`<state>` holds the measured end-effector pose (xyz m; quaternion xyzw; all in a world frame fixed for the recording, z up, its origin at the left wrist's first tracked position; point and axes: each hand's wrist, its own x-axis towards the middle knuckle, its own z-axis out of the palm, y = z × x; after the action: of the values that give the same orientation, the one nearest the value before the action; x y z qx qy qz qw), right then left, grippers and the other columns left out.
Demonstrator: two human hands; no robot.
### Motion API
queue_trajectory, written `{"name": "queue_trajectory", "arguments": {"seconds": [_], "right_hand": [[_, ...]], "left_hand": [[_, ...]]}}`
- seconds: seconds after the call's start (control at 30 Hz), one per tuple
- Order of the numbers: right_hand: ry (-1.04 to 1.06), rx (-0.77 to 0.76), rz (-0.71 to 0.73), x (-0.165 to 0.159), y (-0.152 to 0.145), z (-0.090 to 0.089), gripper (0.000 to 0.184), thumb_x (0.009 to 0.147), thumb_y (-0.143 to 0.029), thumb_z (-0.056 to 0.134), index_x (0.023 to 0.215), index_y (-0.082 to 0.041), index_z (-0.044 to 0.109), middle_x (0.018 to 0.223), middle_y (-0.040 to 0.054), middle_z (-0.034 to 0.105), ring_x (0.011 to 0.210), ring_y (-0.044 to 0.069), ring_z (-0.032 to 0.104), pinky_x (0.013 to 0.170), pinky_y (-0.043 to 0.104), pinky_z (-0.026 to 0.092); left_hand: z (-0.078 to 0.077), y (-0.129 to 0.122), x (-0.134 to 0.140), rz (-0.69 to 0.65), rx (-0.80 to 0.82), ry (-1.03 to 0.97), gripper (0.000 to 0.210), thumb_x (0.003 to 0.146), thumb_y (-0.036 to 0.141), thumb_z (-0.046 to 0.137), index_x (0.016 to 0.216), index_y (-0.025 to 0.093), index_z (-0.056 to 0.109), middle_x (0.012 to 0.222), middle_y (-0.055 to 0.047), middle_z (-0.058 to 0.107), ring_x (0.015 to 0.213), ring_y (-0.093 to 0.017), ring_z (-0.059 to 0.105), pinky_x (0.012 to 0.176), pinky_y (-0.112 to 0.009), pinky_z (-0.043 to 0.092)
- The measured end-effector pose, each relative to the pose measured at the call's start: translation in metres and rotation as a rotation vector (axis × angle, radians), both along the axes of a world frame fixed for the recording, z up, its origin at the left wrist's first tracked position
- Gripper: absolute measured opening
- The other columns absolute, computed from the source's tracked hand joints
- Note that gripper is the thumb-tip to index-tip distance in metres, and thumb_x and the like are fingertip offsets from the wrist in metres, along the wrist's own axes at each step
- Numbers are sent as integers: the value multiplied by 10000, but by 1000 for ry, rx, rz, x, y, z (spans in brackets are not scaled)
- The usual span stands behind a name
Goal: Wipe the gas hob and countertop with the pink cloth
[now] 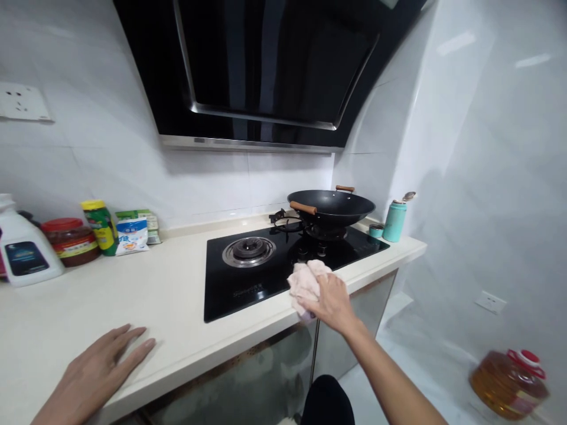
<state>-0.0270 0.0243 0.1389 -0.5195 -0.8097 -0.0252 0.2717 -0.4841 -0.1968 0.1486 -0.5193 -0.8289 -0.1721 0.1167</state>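
My right hand (331,302) is closed on a pale pink cloth (305,281), pressed against the front edge of the black gas stove (230,283) and the counter strip before it. Part of the cloth hangs over the counter's lip. On the left, my left hand (104,366) rests flat on the white countertop (163,295) with its fingers apart, holding nothing. The left burner (248,250) is bare. Over the right burner sits a black wok (332,205) with wooden handles. The stove's knobs (322,251) are just beyond the cloth.
A white bottle (31,254), a red-lidded jar (71,241), a green-yellow container (101,227) and a small packet (132,236) stand at the left. A teal canister (395,221) is beside the wok. A range hood (266,71) hangs above. An oil jug (509,383) is at lower right.
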Motion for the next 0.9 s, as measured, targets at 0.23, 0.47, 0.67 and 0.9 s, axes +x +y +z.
{"name": "queue_trajectory", "arguments": {"seconds": [0.23,0.47,0.67,0.9], "right_hand": [[256,53,216,-77,-62,-14,574,792,-524,666,1281,-239,569,1176,111,565,1087,308,490,988,463,377],[413,-50,483,-109,-98,-17,379,666,-403,734,960,-231,566,1024,58,609,1016,266,538,949,422,436],[878,-607,663,-125,-80,21,400,819,-525,607,1071,-230,511,960,13,646,862,201,621,746,328,514],[656,-212,242,-93,3,27,375,811,-362,615,1145,-191,635,1418,144,419,1332,302,400,1121,444,325]], "left_hand": [[-8,0,-13,-55,-63,-61,618,797,686,384,1154,302,713,1317,-40,672,1320,-299,542,1134,-457,396],[-5,0,-7,-34,-19,-61,630,770,700,413,1117,280,729,1289,-65,688,1264,-322,589,1115,-477,422],[-7,-2,-8,-47,-8,-52,607,799,679,434,1141,272,728,1293,-54,686,1268,-321,585,1106,-468,441],[1,-6,3,-36,-51,-105,698,825,686,429,1230,182,693,1375,-105,626,1316,-318,539,1130,-465,408]]}}
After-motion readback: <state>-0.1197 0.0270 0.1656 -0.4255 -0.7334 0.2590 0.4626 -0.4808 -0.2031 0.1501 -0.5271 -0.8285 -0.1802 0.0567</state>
